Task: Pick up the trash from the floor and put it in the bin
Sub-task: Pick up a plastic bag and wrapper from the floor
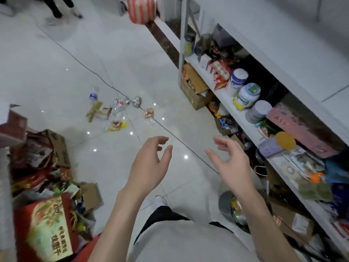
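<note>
The pale tiled floor (56, 72) filled most of the view, with a thin dark cable (94, 72) running across it from 11 o'clock towards 4 o'clock. A white shelf (249, 127) ran along the side from 1 o'clock to 4 o'clock, crowded with jars (238, 77), packets and a pink box (302, 133). A heap of boxes (56, 157) lay at 8 o'clock, a red box (45, 229) nearest the camera. A striped bag (141, 10) sat at 12 o'clock, and another person's legs (56, 8) stood at 11 o'clock, blurred.

The bin (224, 203), dark grey and partly hidden by the right forearm, stood at 5 o'clock against the foot of the shelf, with something yellow inside.

Both hands hovered over the floor near the centre. The left hand (149, 163) was empty, its fingers loosely curled. The right hand (232, 163), at its 3 o'clock, was empty too, with fingers spread and slightly bent.

The trash lay on the floor at 11 o'clock from the hands, well apart from them and from the bin: a clear bottle (93, 95) farthest left, wrappers (115, 118) in the middle, a crushed can (137, 101) beside the cable, and a small packet (148, 112) at the can's 5 o'clock.
</note>
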Action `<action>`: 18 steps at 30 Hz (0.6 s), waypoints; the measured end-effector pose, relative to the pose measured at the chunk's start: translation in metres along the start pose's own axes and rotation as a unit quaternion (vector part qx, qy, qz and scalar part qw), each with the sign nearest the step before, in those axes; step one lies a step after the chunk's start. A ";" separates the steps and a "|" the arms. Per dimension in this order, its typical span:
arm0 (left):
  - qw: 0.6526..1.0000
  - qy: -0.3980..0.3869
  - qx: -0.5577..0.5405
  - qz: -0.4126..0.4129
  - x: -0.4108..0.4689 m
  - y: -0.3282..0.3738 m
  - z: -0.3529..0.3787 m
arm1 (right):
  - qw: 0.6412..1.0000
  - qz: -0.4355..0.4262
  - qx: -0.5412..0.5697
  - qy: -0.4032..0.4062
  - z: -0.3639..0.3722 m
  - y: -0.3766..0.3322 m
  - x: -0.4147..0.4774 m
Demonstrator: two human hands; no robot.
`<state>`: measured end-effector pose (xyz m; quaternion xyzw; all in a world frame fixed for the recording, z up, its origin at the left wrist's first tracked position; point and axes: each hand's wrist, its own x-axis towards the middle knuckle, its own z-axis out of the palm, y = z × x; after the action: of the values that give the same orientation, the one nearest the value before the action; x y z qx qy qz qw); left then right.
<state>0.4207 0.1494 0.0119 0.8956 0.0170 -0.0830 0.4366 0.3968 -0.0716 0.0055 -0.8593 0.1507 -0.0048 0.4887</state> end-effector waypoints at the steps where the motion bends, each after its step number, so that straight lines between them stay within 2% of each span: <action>1: 1.000 0.015 -0.010 -0.014 0.002 -0.010 -0.015 | 1.000 -0.010 0.000 -0.008 0.014 -0.014 0.006; 12: 0.977 0.138 -0.051 -0.152 0.035 -0.118 -0.128 | 0.991 -0.047 -0.030 -0.121 0.140 -0.093 0.080; 18: 0.966 0.167 -0.034 -0.195 0.107 -0.153 -0.160 | 0.986 -0.050 -0.049 -0.154 0.192 -0.113 0.164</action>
<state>0.5320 0.3647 -0.0278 0.8606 0.2669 -0.0152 0.4335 0.6117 0.1002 -0.0223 -0.8790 0.0300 0.1107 0.4628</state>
